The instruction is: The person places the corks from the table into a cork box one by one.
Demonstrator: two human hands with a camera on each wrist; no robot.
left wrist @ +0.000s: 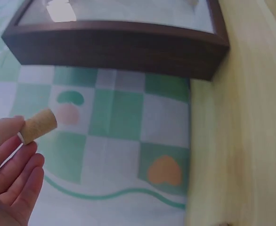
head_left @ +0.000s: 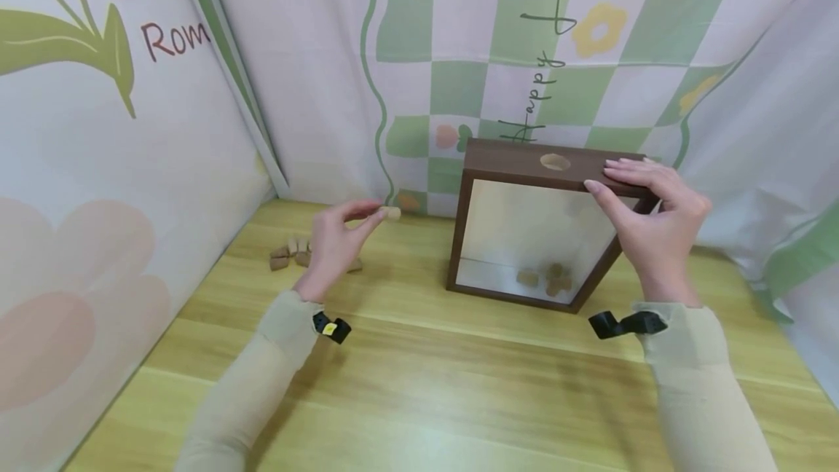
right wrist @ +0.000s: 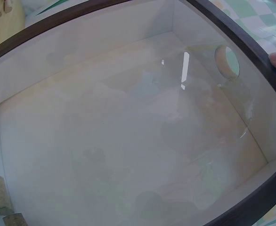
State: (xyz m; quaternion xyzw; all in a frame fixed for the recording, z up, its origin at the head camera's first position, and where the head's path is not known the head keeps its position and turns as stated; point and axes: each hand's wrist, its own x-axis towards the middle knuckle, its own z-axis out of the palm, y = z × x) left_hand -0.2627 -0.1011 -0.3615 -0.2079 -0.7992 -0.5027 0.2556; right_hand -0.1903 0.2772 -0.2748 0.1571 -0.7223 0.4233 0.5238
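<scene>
Between thumb and fingertips my left hand pinches a cork, held above the table to the left of a dark wooden shadow box. In the left wrist view the cork shows whole, tilted, apart from the box. The box stands upright with a clear front and a round hole in its top. My right hand rests on the top's right end, thumb on the front edge and fingers across the top. Several corks lie inside at the bottom.
Several loose corks lie on the wooden table at the left, partly hidden behind the left hand. A checked curtain hangs close behind the box, and a flowered white panel borders the table's left side.
</scene>
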